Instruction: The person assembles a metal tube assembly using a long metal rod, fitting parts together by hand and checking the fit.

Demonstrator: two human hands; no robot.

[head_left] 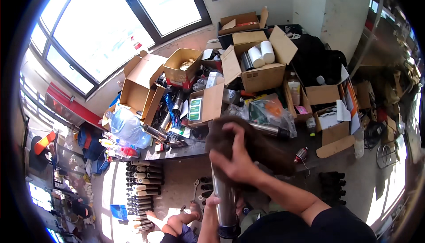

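R hand (237, 159) presses brown rag (265, 148) onto top of upright metal tube (225, 196), grip clenched on rag. L hand (211, 205) grasps tube low. Both over floor, just before cluttered worktop (186, 151) w/ cardboard boxes (261, 72).

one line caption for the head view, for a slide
Right hand presses a brown cloth onto a metal tube gripped by the left hand.
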